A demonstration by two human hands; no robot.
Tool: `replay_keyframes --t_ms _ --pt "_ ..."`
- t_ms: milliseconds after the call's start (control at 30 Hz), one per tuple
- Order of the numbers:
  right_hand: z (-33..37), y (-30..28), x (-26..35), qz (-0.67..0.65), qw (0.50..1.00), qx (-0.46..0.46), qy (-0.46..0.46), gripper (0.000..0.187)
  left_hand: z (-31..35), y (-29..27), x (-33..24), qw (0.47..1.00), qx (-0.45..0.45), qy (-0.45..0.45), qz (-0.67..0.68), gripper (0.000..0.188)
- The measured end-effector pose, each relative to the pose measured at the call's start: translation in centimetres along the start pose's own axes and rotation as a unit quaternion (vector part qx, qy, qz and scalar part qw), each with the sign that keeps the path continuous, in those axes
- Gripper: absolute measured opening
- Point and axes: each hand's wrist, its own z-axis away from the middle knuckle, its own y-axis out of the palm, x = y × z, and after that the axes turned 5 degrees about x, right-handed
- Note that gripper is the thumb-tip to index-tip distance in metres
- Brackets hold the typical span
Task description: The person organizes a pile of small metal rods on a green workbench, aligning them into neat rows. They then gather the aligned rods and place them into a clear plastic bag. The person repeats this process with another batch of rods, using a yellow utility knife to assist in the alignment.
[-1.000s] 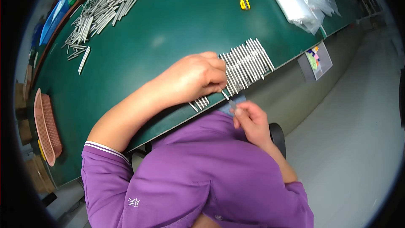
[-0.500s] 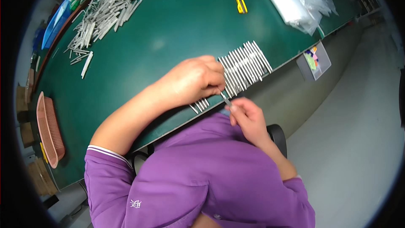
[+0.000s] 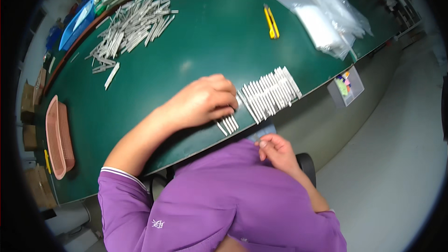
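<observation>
My left hand point(image 3: 207, 100) is curled over the green table near its front edge, fingertips down at a short row of thin silvery metal sticks point(image 3: 228, 125). Its fingers are closed, and what lies under them is hidden. To its right, a longer row of the same sticks point(image 3: 270, 94) lies side by side, slanting, close to the edge. My right hand point(image 3: 279, 153) is off the table, just below the edge and above my lap. Its thumb and fingers are pinched together; anything between them is too small to make out.
A loose heap of metal sticks point(image 3: 135, 25) lies far left. A yellow box cutter point(image 3: 271, 22) and clear plastic bags point(image 3: 322, 25) lie far right. A pink basket point(image 3: 59, 140) stands at the left edge. A small bin point(image 3: 347, 88) hangs beside the table's right edge.
My hands have moved apart; my right hand has dropped away below the table edge. The thin grey piece it held between the hands no longer shows clearly. The view has shifted.
</observation>
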Motion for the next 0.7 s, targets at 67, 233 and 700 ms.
replay_keyframes --t_ms 67,233,700 --pt "0.3 0.0 0.5 0.002 1.0 0.02 0.002 0.014 1.2 -0.1 -0.2 1.0 -0.008 -0.019 0.0 0.016" --pt "0.2 0.5 0.9 0.032 0.998 0.048 -0.004 0.016 2.1 1.2 -0.5 0.999 -0.016 -0.034 -0.034 0.015" --pt "-0.7 1.7 2.2 0.036 0.999 0.008 -0.032 0.016 -1.5 2.7 0.7 1.0 -0.009 0.014 -0.017 0.014"
